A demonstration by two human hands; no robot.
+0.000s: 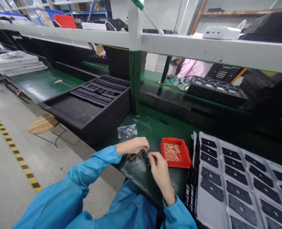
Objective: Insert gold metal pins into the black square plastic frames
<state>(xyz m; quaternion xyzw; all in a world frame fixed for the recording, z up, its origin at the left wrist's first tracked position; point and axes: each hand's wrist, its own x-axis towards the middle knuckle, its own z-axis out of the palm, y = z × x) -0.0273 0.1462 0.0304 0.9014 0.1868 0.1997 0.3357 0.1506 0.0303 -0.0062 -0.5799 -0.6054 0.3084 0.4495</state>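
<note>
Over the green tabletop (141, 173), my left hand (134, 145) and my right hand (158, 165) meet with pinched fingertips. Something small and dark shows between them, too small to make out. A pile of small brass-coloured and dark parts (136, 156) lies under and beside my left hand, with clear plastic by it. Just right of my right hand is a red tray (185, 156) holding many thin, light brass-coloured pieces (171, 151). A clear plastic bag (127, 131) rests on the table beyond my left hand.
A large black foam-lined box (102, 117) stands at the left. Flat black parts lie in a white tray (223, 200) at the right. A green post (134, 82) and a white shelf beam (203, 51) cross ahead. A person in pink (194, 69) sits beyond.
</note>
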